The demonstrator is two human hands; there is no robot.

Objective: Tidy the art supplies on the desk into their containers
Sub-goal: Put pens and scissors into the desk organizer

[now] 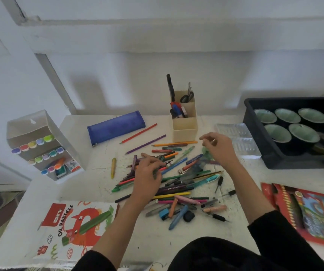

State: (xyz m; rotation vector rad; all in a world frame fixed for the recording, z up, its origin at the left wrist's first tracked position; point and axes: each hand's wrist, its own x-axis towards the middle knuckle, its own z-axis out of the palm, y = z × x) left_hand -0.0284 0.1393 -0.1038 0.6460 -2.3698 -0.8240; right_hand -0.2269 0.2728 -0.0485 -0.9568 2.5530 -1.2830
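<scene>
Head view: left hand (pixel 149 173) grip clasps pencils (pixel 165 168); right hand (pixel 218 148) hovers, grip released.

Blue pencil case (pixel 116 127), cream holder (pixel 184 124), black tray (pixel 274 153).

The black tray (pixel 304 161) is cut off by the right edge and the red box (pixel 313 216) is blurred. The fingertips of the left hand (pixel 147 177) are hidden among the pencils (pixel 176 187).
</scene>
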